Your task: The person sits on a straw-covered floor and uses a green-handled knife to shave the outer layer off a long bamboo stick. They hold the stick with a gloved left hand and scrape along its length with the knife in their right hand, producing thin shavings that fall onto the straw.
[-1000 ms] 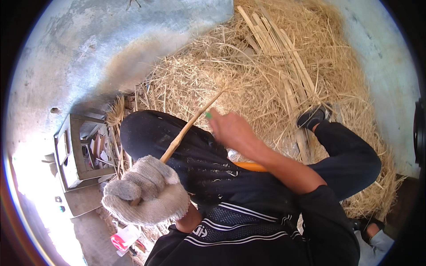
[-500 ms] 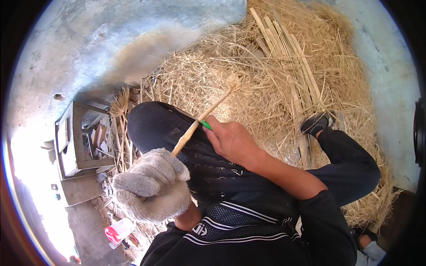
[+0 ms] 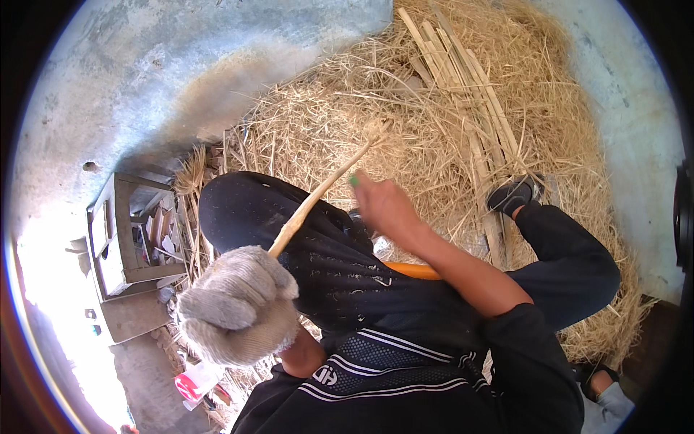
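Note:
My left hand (image 3: 238,307), in a thick grey-beige knit glove, is closed around the lower end of a thin peeled wooden stick (image 3: 300,213). The stick slants up and away to a frayed, splayed tip (image 3: 376,134) over the straw. Just right of the stick, apart from it, my bare right hand (image 3: 387,210) is closed and slightly blurred. A small green piece (image 3: 353,179) shows at its thumb or fingertip. What lies inside its fingers is hidden. Beneath the right forearm an orange strip (image 3: 412,270) is partly visible above my dark trousers (image 3: 340,278), which carry pale shavings.
Loose straw (image 3: 311,119) covers the floor, with long flat wooden strips (image 3: 463,87) lying on it. At left stand a wooden frame box (image 3: 134,271) holding scraps and a bundle of sticks (image 3: 194,173). A red-and-clear plastic container (image 3: 195,381) lies at lower left. A concrete wall (image 3: 217,58) rises behind.
My right hand has come off the stick and moved slightly up and right. The orange strip has come into view under the forearm. My left hand with the stick has shifted slightly left.

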Available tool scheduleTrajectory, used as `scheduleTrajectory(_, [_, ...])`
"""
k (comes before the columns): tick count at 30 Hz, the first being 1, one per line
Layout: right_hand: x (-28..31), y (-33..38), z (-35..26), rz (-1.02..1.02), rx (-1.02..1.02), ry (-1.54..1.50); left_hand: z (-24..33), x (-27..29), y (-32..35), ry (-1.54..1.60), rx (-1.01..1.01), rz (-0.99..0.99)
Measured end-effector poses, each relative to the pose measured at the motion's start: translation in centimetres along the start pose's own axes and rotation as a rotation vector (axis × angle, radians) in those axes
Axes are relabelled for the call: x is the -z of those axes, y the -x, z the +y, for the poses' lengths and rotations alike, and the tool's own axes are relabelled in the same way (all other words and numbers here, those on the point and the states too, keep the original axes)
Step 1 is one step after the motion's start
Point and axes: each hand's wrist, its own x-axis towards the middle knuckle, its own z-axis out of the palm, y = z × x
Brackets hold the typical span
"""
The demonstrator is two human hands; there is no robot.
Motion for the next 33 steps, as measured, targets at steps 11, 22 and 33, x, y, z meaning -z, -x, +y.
scheduleTrajectory(11, [-2.0, -0.9, 6.0, 0.092, -0.056, 0.178, -0.2, 0.0, -0.3, 0.06, -0.024, -0.08])
scheduleTrajectory(22, [-3.1, -1.9, 9.4, 0.091, -0.176, 0.241, -0.2, -0.6, 0.3, 0.036, -0.013, 0.023])
scheduleTrajectory(33, [-1.8, -2.0, 9.6, 0.097, -0.058, 0.298, 0.1, -1.4, 0.5, -0.024, -0.033, -0.011])
